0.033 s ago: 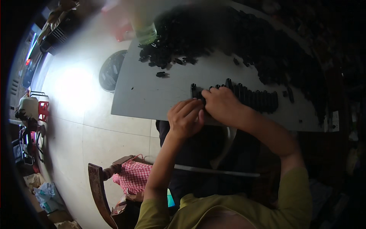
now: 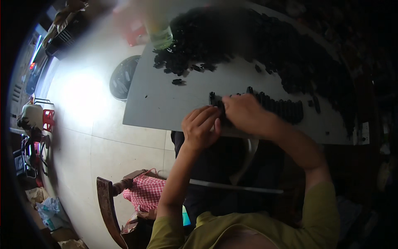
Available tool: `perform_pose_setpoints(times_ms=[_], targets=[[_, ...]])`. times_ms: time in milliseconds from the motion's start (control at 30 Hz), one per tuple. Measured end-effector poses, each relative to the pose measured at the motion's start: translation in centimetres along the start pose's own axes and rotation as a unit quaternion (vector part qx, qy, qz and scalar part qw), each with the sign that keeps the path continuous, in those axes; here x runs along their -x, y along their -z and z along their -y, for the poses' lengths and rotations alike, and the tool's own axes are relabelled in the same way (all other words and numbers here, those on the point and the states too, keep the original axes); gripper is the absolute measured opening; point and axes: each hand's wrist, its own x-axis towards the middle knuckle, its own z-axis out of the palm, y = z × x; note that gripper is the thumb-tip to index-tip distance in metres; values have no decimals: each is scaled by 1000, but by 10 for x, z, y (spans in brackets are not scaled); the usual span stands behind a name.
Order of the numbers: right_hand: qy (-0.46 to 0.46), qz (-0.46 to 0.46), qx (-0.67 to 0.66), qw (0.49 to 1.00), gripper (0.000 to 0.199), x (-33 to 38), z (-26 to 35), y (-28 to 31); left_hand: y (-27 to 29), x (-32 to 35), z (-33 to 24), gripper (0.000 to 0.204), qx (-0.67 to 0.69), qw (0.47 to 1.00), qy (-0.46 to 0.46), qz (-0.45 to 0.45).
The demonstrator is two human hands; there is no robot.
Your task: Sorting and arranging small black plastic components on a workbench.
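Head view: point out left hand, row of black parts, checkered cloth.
Left hand point(image 2: 200, 129): head view, back of hand.
Row of black parts point(image 2: 285, 110): head view, exposed right stretch.
Checkered cloth point(image 2: 145, 192): head view, middle of fabric.

black parts point(image 2: 293, 112), grey table point(image 2: 166, 101), pink-and-white checked cloth point(image 2: 145, 193)

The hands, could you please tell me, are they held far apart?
No, the left hand and right hand are close together at the row of black parts.

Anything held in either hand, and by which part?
Can't tell: left hand and right hand meet at the black parts, but any grip is hidden.
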Motion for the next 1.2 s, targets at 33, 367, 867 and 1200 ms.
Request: perform_pose_setpoints(times_ms=[33,367,867,1200], targets=[[5,-6,1,1000,7,-6,-6,3,-1,3,6,16,-7,1000,-3,-3],[-327,-141,-164,920,18,-102,-57,-43,-5,2,9,17,-8,999,-19,34],[-146,-186,-340,910,12,-15,-14,-26,-6,0,16,18,-26,997,-47,63],[-78,-230,-192,951,8,-2,-4,-29,-10,11,4,16,15,999,-20,42]])
